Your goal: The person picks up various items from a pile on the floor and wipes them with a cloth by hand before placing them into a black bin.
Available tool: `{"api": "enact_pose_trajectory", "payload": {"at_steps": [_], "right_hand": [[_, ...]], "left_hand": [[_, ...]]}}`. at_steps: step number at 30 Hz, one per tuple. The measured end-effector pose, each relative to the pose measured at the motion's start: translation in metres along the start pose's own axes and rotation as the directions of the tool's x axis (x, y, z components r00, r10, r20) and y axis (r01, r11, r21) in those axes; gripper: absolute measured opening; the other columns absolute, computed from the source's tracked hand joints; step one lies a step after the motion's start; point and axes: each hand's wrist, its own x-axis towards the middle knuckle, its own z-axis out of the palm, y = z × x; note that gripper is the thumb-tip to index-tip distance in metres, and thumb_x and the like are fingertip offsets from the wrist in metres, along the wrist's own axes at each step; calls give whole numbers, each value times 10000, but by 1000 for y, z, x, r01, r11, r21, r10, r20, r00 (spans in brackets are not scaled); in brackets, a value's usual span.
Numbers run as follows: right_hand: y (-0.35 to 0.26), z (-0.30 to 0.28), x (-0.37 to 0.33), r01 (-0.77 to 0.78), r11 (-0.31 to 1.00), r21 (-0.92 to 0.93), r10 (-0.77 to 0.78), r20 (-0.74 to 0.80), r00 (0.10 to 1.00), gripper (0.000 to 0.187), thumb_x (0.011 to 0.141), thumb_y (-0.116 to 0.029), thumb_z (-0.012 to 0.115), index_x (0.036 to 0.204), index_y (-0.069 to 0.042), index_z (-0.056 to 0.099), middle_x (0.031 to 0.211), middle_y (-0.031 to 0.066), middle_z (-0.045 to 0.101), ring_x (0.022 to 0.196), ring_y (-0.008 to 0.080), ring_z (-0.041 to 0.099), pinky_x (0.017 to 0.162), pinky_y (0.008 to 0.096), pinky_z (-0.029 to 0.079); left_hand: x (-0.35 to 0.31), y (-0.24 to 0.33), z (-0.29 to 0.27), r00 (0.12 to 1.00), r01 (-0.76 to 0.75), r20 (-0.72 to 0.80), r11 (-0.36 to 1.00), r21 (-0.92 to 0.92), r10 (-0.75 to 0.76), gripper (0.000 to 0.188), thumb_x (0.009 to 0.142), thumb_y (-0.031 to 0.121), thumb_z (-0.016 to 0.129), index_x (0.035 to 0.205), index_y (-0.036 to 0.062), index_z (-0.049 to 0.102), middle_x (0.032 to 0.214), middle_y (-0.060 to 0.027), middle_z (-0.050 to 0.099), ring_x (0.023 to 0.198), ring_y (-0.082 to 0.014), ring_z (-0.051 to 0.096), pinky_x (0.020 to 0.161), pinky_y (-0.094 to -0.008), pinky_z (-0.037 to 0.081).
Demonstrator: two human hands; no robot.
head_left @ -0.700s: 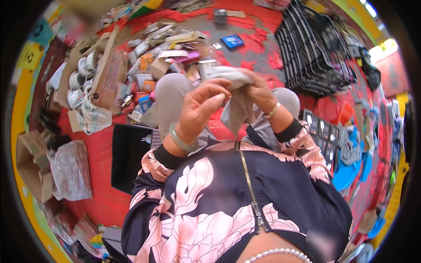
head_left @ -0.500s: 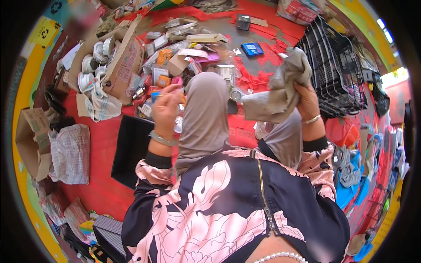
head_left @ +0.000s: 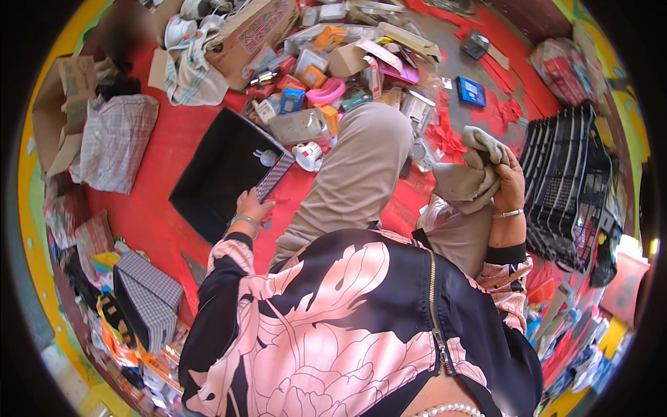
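My left hand (head_left: 251, 207) is at the near right corner of an open black box (head_left: 208, 170), its fingers closed on the edge by a checked side wall. A small pale rabbit-shaped thing (head_left: 266, 158) shows inside against the dark lining. On the right, my right hand (head_left: 511, 179) grips a crumpled grey-beige cloth (head_left: 469, 177), held up above my right leg. Just beyond my left knee lie a white cup-like item (head_left: 307, 157) and a clear plastic case (head_left: 299, 126).
A pile of small packages and a pink ring-shaped item (head_left: 326, 92) spreads ahead. Black crates (head_left: 566, 187) stand at right. Left are a cardboard box (head_left: 66, 115), a checked woven bag (head_left: 119, 142) and a grey checked box (head_left: 146, 299). A blue flat box (head_left: 471, 92) lies farther off.
My left hand has come down from above the pile to the black box's edge. The cloth is bunched smaller and lower in my right hand. The view has shifted.
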Motion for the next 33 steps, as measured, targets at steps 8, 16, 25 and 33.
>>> {"api": "enact_pose_trajectory", "payload": {"at_steps": [8, 16, 25, 33], "right_hand": [[22, 29, 28, -105, 992, -68, 104, -22, 994, 494, 676, 113, 410, 1149, 18, 514, 1064, 101, 578, 959, 197, 574, 856, 287, 463], [4, 13, -6, -4, 998, -56, -3, -117, 993, 447, 698, 101, 414, 1126, 32, 519, 1074, 113, 575, 992, 212, 566, 890, 307, 450], [-1, -35, -32, 29, 999, -28, -34, -208, 978, 436, 735, 107, 425, 1149, 6, 515, 1088, 99, 579, 997, 201, 565, 892, 299, 445], [-8, -47, -40, 32, 999, 23, -27, -188, 982, 493, 707, 108, 410, 1189, 32, 476, 1126, 143, 559, 1040, 247, 557, 926, 339, 443]], "left_hand": [[37, 17, 26, 990, 143, 3, 983, 116, -144, 411, 815, 242, 533, 1195, 109, 452, 1087, -171, 556, 1042, -342, 512, 930, -428, 369], [86, -41, -4, 929, 272, -245, 960, -60, -279, 223, 843, 176, 451, 909, 21, 597, 902, -220, 619, 875, -380, 593, 727, -466, 466], [67, 12, 9, 987, 116, -121, 990, 75, -107, 263, 788, 162, 532, 1034, 81, 573, 1107, -143, 553, 1066, -320, 501, 853, -421, 428], [72, 99, 72, 800, -599, -101, 794, -104, 591, 249, 720, 141, 584, 952, 51, 562, 1003, -150, 537, 986, -328, 497, 815, -453, 418]]}}
